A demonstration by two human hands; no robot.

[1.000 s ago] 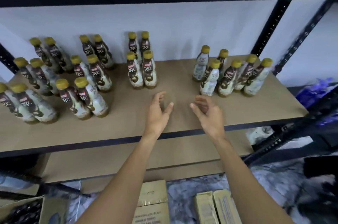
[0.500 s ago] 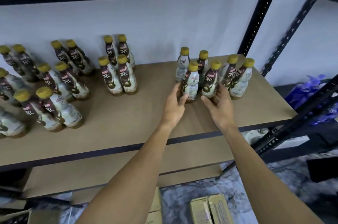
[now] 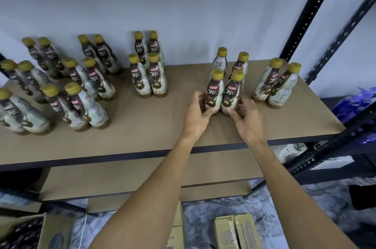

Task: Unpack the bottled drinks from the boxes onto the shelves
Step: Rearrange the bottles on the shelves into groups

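As the fingers of the left hand (image 3: 196, 115) clamp the near-left bottle (image 3: 213, 92) and those of the right hand (image 3: 247, 120) the near-right bottle (image 3: 232, 94), both upright on the shelf (image 3: 142, 136) at one o'clock, aligning seems underway, and the next move calls for a clean release without toppling neighbours.

Front bottles (image 3: 213, 92) labelled "KOPIKO 78°C"; box (image 3: 236, 232) print unreadable.

You're in a stockroom, by the look of it. A black slotted-steel rack (image 3: 305, 22) carries plain brown board shelves (image 3: 162, 130) against a bare white wall (image 3: 183, 14). Identical gold-capped bottled drinks (image 3: 140, 77) stand in paired rows (all one brand), and cardboard boxes (image 3: 236, 232) sit on the marbled floor (image 3: 203, 218) nearest you.
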